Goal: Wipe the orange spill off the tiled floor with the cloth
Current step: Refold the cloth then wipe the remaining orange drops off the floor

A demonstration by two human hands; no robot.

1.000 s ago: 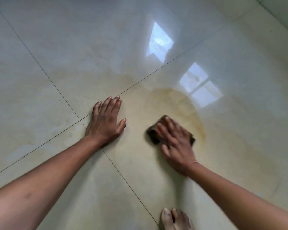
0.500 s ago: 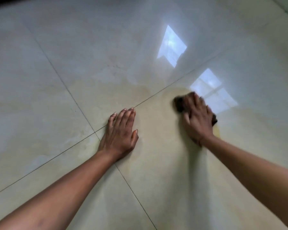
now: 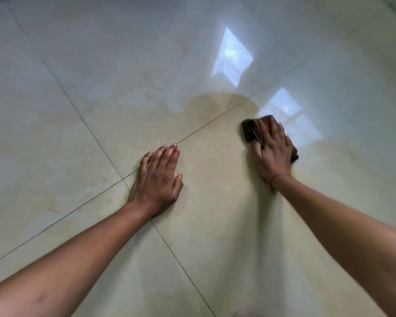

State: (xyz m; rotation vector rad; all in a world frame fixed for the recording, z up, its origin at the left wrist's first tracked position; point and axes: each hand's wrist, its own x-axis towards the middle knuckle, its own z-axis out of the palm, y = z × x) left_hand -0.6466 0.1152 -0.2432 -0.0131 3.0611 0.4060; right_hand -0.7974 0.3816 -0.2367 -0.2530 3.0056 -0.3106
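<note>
R hand flat on dark cloth, fingers spread, pressing it to the floor; cloth pokes out past fingertips and by the pinky side, blurred. Cloth sits at near-right edge of the spill, a faint orange-brown film across a grout line w/ window glare beside it. L hand open, palm down on floor near the tile joint, holding nothing.
</note>
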